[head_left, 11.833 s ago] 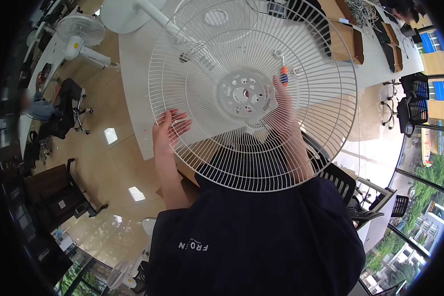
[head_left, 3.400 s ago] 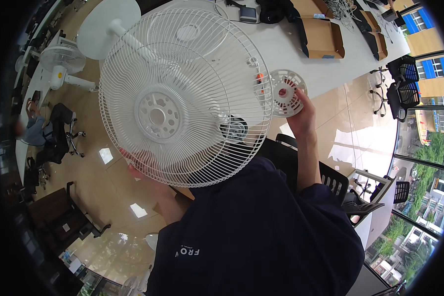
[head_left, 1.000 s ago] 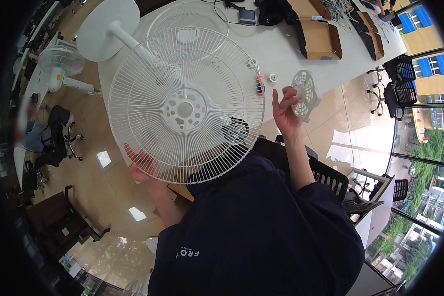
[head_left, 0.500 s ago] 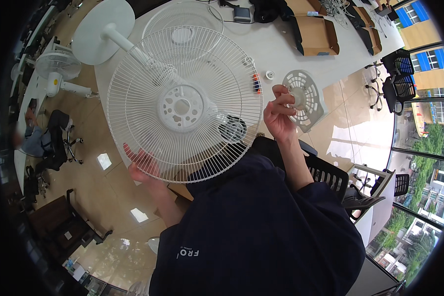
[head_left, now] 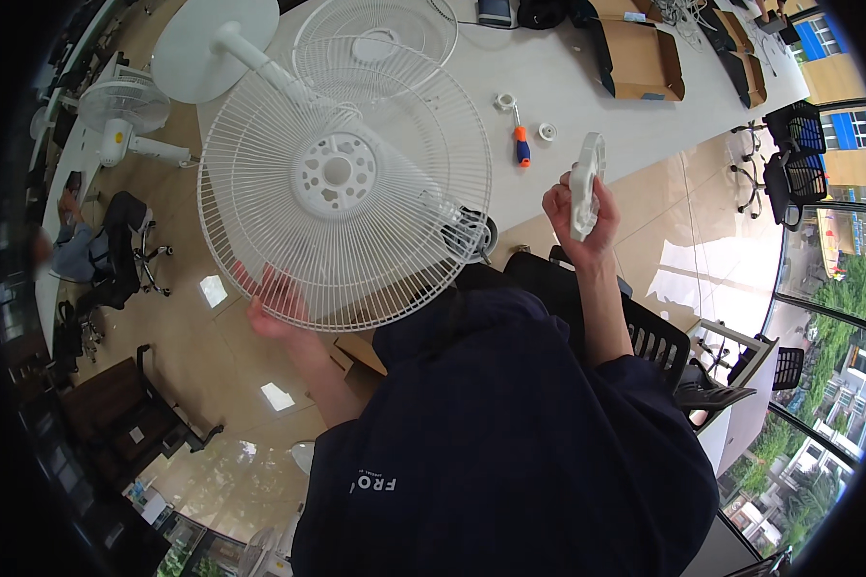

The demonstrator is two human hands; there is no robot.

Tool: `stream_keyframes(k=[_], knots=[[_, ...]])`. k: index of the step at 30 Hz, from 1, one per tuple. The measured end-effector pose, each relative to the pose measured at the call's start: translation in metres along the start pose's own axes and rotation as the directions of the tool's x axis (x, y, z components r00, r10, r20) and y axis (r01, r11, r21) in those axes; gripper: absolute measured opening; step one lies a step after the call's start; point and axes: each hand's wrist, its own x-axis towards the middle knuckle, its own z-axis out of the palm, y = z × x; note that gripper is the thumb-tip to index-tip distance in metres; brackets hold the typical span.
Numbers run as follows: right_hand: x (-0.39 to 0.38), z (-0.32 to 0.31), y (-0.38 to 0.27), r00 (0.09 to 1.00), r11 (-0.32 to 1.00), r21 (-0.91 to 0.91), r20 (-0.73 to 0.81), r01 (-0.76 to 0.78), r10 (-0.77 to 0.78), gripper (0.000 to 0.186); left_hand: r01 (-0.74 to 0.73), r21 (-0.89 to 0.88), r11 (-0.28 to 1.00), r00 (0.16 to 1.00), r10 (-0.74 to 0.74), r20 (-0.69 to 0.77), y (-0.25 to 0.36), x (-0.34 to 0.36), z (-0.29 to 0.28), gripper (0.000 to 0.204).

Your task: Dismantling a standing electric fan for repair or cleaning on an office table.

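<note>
My left hand (head_left: 277,306) grips the lower-left rim of a round white wire fan grille (head_left: 337,171), its fingers showing through the wires. The grille is tilted over the table, and part of a white fan stand shows behind it. Held up at the right, my right hand (head_left: 587,223) pinches a pale plastic vented cover (head_left: 587,183), seen nearly edge-on. Just past the grille's lower-right rim shows a dark round part (head_left: 471,234) at the end of the stand. The far side of the cover is hidden.
On the white table (head_left: 568,163) lie an orange-and-blue screwdriver (head_left: 521,144), a white cap (head_left: 547,132), a white ring (head_left: 504,100) and a second grille (head_left: 443,29). The stand's round base (head_left: 188,58) is at the far left. Open cardboard boxes (head_left: 640,62) sit at the back right.
The cover has turned from face-on to edge-on in my right hand. The grille has shifted slightly left and up in view, leaving the screwdriver in plain sight.
</note>
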Motion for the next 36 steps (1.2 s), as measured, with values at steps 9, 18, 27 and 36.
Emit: stream_keyframes(k=[9, 18, 27, 36], knots=[[-0.013, -0.026, 0.013, 0.969, 0.984, -0.178, -0.244, -0.019, -0.026, 0.030, -0.105, 0.005, 0.994, 0.992, 0.105, -0.074, 0.008, -0.007, 0.011, 0.065], [0.013, -0.036, 0.007, 0.996, 0.978, -0.197, 0.061, 0.068, -0.057, 0.029, 0.042, -0.060, 0.997, 0.992, -0.035, 0.122, -0.005, -0.012, 0.014, 0.062], [0.025, -0.013, -0.021, 0.950, 0.896, -0.341, 0.223, 0.285, -0.218, 0.030, 0.247, 0.018, 0.969, 0.964, -0.247, 0.097, -0.015, -0.005, 0.035, 0.065], [0.029, -0.026, 0.002, 0.963, 0.944, -0.208, 0.142, 0.256, -0.230, 0.028, 0.160, -0.062, 0.985, 0.914, -0.124, 0.387, 0.006, -0.005, 0.068, 0.071]])
